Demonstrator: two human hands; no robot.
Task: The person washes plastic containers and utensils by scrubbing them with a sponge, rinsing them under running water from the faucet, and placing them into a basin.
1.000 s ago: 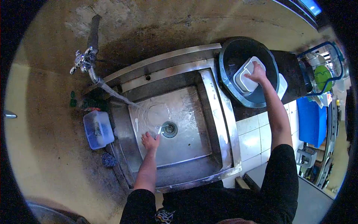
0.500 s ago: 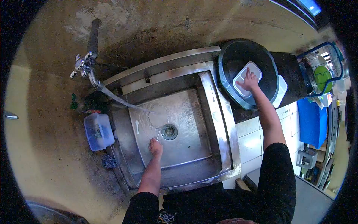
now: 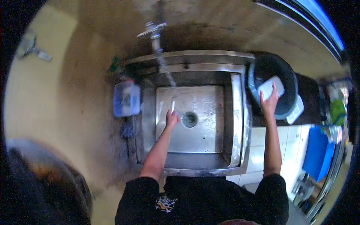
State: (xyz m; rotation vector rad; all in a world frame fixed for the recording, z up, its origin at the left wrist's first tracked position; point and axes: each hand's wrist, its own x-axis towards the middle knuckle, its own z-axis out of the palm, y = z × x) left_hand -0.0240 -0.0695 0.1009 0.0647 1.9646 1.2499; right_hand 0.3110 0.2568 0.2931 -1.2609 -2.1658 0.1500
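Observation:
My left hand (image 3: 172, 119) is closed around a slim white utensil (image 3: 173, 105), probably a plastic spoon, left of the drain (image 3: 189, 119) and under the running water (image 3: 167, 73). A second pale spoon (image 3: 161, 106), blurred, lies on the sink floor (image 3: 210, 138) to its left. My right hand (image 3: 270, 102) reaches over the dark bucket (image 3: 288, 84) with thumb and fingers spread. Its fingers overlap the near side of a white plastic container (image 3: 269, 87) in the bucket. Blur hides how firmly they touch.
The tap (image 3: 153, 29) stands on the wall behind the sink. Left of the basin are a clear plastic tub (image 3: 120, 100) and a dark scouring pad (image 3: 127, 130). A white lid-like piece (image 3: 296, 110) leans at the bucket's right. Farther right sits a blue box (image 3: 318, 153).
My view has shifted, moving the sink rightward. My left hand has moved up from beside the drain, raising the white utensil toward the water. My right hand has drawn back toward the container's near edge.

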